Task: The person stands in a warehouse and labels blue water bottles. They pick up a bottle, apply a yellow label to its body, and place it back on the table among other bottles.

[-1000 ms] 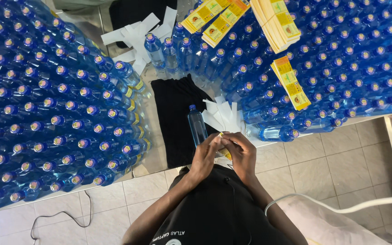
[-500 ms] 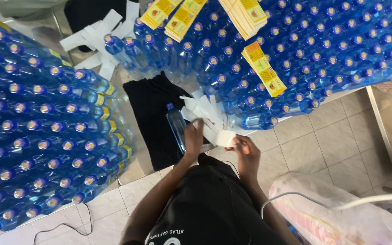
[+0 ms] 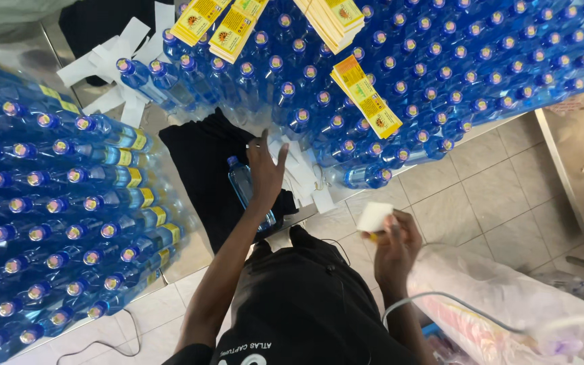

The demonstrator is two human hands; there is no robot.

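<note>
Left hand (image 3: pixel 265 167) flat, fingers spread, resting on a clear blue bottle (image 3: pixel 246 189) that lies on a black cloth (image 3: pixel 201 169) on the steel table (image 3: pixel 190 253). Right hand (image 3: pixel 392 249) out over the tiled floor (image 3: pixel 471 203), pinching a white backing strip (image 3: pixel 374 216) with a bit of yellow showing under it. Loose white strips (image 3: pixel 299 169) piled just beside the left hand. Stacked blue bottles (image 3: pixel 62 216) lie left and across the top, caps toward us. Yellow label stacks (image 3: pixel 366 96) sit on the upper pile. Plastic bag (image 3: pixel 508 304) lower right.
</note>
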